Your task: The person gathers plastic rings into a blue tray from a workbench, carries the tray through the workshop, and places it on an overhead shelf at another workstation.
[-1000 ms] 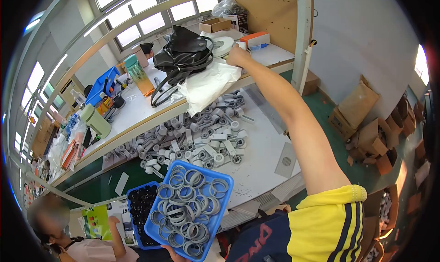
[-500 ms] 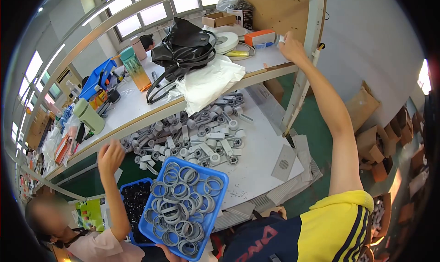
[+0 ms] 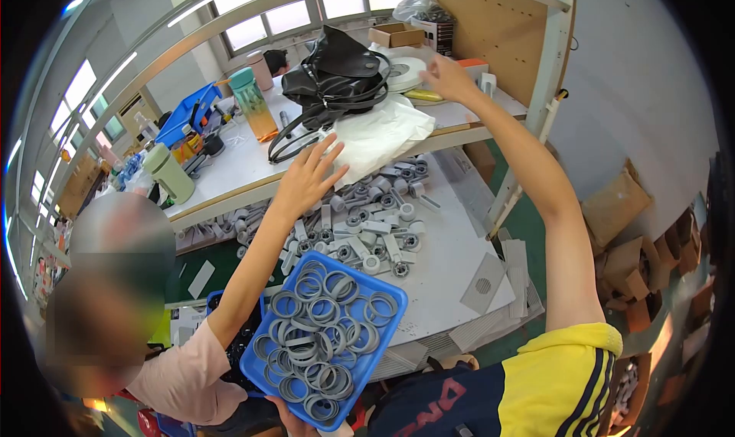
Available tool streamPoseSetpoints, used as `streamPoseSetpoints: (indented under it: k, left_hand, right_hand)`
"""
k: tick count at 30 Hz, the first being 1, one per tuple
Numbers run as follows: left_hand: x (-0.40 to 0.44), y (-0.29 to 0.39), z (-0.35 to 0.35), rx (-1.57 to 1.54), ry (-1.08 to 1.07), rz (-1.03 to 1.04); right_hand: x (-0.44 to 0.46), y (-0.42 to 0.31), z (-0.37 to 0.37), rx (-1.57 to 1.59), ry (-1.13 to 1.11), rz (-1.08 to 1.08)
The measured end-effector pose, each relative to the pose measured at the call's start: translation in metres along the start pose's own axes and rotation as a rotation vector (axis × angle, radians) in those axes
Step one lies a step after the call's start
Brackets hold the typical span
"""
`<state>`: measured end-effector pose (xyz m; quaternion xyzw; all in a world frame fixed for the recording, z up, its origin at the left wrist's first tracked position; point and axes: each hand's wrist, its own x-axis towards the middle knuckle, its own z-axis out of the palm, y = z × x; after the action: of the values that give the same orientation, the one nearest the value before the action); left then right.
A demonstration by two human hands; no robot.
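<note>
My right hand (image 3: 450,79) reaches over the upper shelf, fingers apart, beside a white tape-like roll (image 3: 407,71) and a yellow-handled item (image 3: 423,95). A small whitish piece (image 3: 488,83) stands on the shelf near my right wrist, by an orange and white box (image 3: 473,64). My left hand (image 3: 289,417) grips the lower left edge of a blue tray (image 3: 400,314), which holds many grey rings (image 3: 323,310); most of its fingers are hidden beneath. A co-worker's spread hand (image 3: 310,178) reaches up over the tray, near the white plastic bag (image 3: 383,135).
Many grey-white handled parts (image 3: 375,234) are heaped on the lower table (image 3: 444,284). A black bag (image 3: 333,73), bottles (image 3: 256,104) and a blue bin (image 3: 187,114) crowd the shelf. A shelf post (image 3: 528,146) rises right of the table; cardboard boxes (image 3: 632,269) lie beyond.
My right hand has moved left from the small whitish piece to beside the roll. The co-worker has leaned in, with the hand now farther right and open. The view has shifted slightly.
</note>
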<state>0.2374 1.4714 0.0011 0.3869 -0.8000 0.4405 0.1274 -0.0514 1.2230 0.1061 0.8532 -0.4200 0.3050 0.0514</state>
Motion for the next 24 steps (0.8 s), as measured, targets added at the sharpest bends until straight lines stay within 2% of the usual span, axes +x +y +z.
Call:
streamPoseSetpoints:
  k: [1,3,5,7,9,12,14,17,19,22,23,24]
  left_hand:
    - [0.003,-0.001,0.006,-0.019,0.008,-0.012]
    - [0.013,-0.003,0.015,-0.061,0.043,-0.014]
    - [0.023,-0.003,0.021,-0.073,0.090,0.033]
    - [0.027,-0.004,0.020,0.010,0.073,0.024]
    - [0.032,-0.005,0.021,-0.045,0.144,-0.020]
    - [0.037,-0.004,0.022,-0.113,0.261,0.002]
    - [0.036,-0.005,0.025,-0.114,0.295,-0.046]
    - [0.034,-0.006,0.029,-0.156,0.343,-0.083]
    - [0.031,-0.007,0.030,-0.277,0.202,-0.087]
    - [0.029,-0.013,0.030,-0.111,0.277,-0.113]
    - [0.028,-0.017,0.029,-0.036,0.277,-0.117]
    - [0.029,-0.018,0.027,-0.038,0.274,-0.118]
  right_hand:
    - [0.008,-0.018,0.005,0.167,-0.075,-0.029]
    - [0.022,-0.049,0.025,0.119,0.109,-0.457]
    - [0.037,-0.093,0.041,-0.023,0.023,-0.354]
    - [0.059,-0.138,0.052,0.169,-0.129,-0.198]
    - [0.077,-0.176,0.059,0.170,-0.230,-0.091]
    - [0.090,-0.207,0.082,-0.172,-0.453,-0.046]
    - [0.089,-0.213,0.095,-0.253,-0.457,-0.041]
    - [0.087,-0.201,0.092,-0.117,-0.319,-0.140]
    - [0.092,-0.196,0.089,-0.093,-0.199,-0.230]
    - [0.111,-0.184,0.083,0.007,-0.021,-0.243]
    - [0.132,-0.171,0.099,0.001,0.112,-0.251]
    - [0.134,-0.168,0.087,0.033,0.131,-0.217]
